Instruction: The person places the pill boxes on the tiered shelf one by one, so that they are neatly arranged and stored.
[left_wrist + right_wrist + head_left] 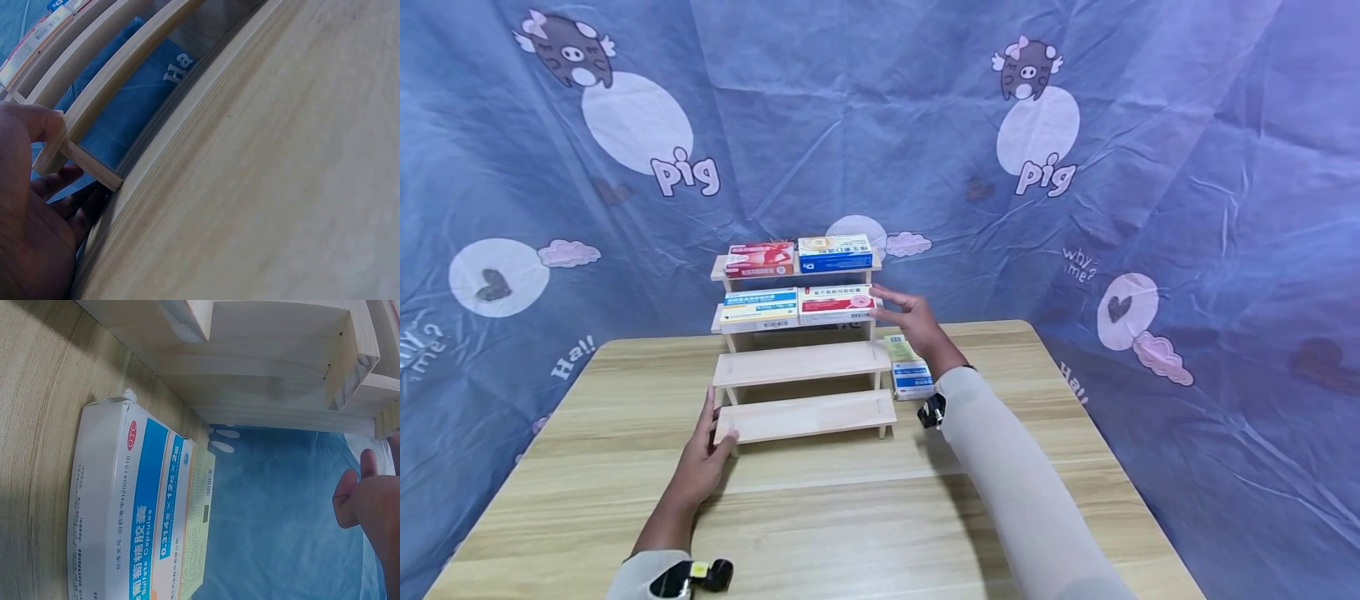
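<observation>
A stepped wooden rack [805,415] with several tiers stands on the table. My left hand [702,461] holds the left end of its lowest tier, thumb on top and fingers below the board, as the left wrist view shows. A red-and-white medicine box [837,305] lies on the second tier from the top, beside a blue, yellow and white box [760,309]. At the red-and-white box's right end is my right hand [919,323], its extended fingertips right at the edge. On the top tier sit a red box [760,259] and a blue-and-white box [835,254].
Right of the rack, a blue-and-white capsule box [913,381] lies on the wooden table [820,517] with a yellow-green box [897,348] behind it. A blue patterned cloth [850,125] hangs behind and around the table.
</observation>
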